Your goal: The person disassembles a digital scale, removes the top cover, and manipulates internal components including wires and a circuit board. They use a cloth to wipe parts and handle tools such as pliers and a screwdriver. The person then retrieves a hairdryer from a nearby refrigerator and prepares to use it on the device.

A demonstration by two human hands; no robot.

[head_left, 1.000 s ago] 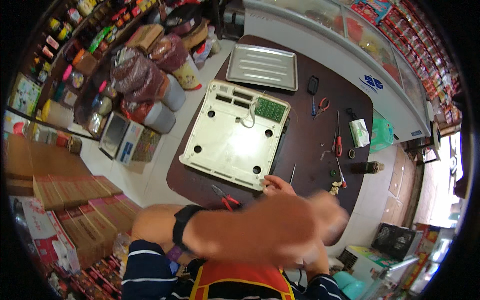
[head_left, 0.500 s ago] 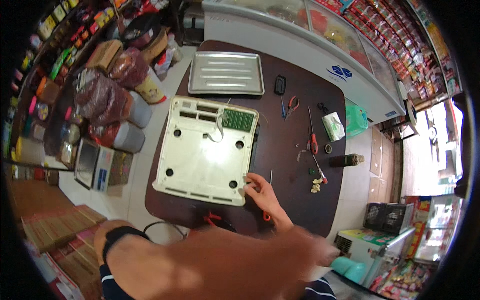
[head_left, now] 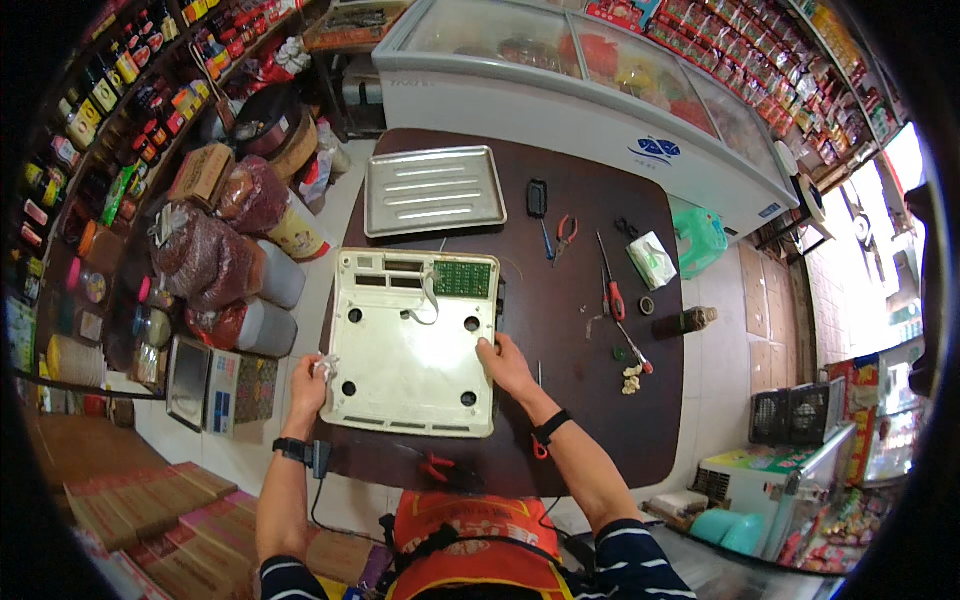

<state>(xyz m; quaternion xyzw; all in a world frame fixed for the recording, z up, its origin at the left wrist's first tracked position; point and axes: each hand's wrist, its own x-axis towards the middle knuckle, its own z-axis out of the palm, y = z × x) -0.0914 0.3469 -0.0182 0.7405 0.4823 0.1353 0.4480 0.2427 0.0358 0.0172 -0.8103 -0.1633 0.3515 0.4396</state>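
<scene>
A cream plastic casing (head_left: 405, 365) with round dark holes lies on the dark brown table. Along its far side are rectangular slots, a green circuit board (head_left: 462, 279) and a loose pale ribbon cable (head_left: 429, 305). My left hand (head_left: 308, 390) is at the casing's left edge, its fingers closed on a small crumpled white wad (head_left: 327, 367), perhaps tissue. My right hand (head_left: 508, 367) grips the right edge, thumb on top and fingers partly hidden below. Red-handled pliers (head_left: 437, 467) rest near the table's front edge.
Beyond the casing lies a ribbed metal tray (head_left: 435, 191). To the right are pliers (head_left: 566, 236), a red screwdriver (head_left: 615, 299), a tissue pack (head_left: 652, 262), a tape roll (head_left: 646, 304) and a dark bottle (head_left: 686, 321). A white chest freezer (head_left: 560, 130) stands behind the table.
My left hand has come to the casing's left edge with the white wad; before, a blurred arm crossed the lower view. My right hand now grips the right edge. The view has shifted.
</scene>
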